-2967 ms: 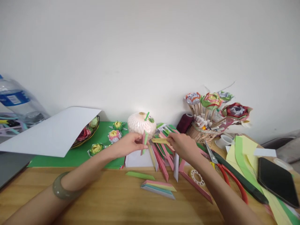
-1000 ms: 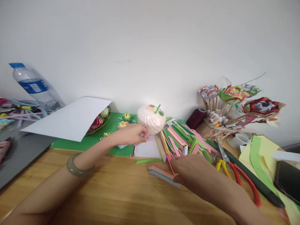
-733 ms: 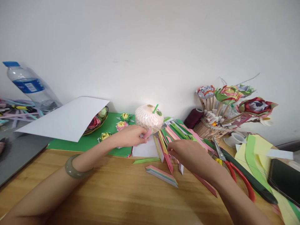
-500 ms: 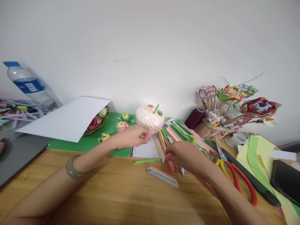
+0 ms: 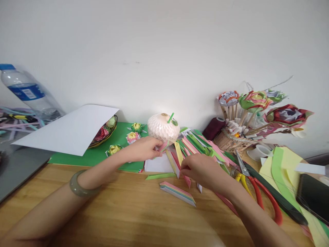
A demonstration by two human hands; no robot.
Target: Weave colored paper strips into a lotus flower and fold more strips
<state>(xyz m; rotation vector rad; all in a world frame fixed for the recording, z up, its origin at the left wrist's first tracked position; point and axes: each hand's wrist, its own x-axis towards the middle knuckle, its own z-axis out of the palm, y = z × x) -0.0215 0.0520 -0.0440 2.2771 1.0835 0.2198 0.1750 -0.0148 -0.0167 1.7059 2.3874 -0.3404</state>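
Note:
My left hand (image 5: 144, 149) is closed, its thumb and finger pinching a folded pink paper strip (image 5: 163, 146) in front of the white round ornament (image 5: 163, 127). On the right, my right hand (image 5: 203, 168) bends down over the pile of folded paper strips (image 5: 196, 144). Its fingers are closed at the lower end of a yellow paper strip (image 5: 178, 152); the fingertips are partly hidden. Just below, a folded stack of pink, yellow, blue and white strips (image 5: 177, 193) lies on the wooden table. A light green strip (image 5: 159, 176) lies beside it.
Small paper flowers (image 5: 114, 150) sit on green paper (image 5: 77, 159). A white sheet (image 5: 69, 128) leans over a basket at left, near a water bottle (image 5: 31, 91). At right are red-handled scissors (image 5: 269, 199), a flower holder (image 5: 227, 140), purple thread (image 5: 214, 128) and a phone (image 5: 315, 195).
The yellow strip at my right fingers stands out more from the pile. My left hand keeps the pink strip at nearly the same spot. The view has shifted slightly.

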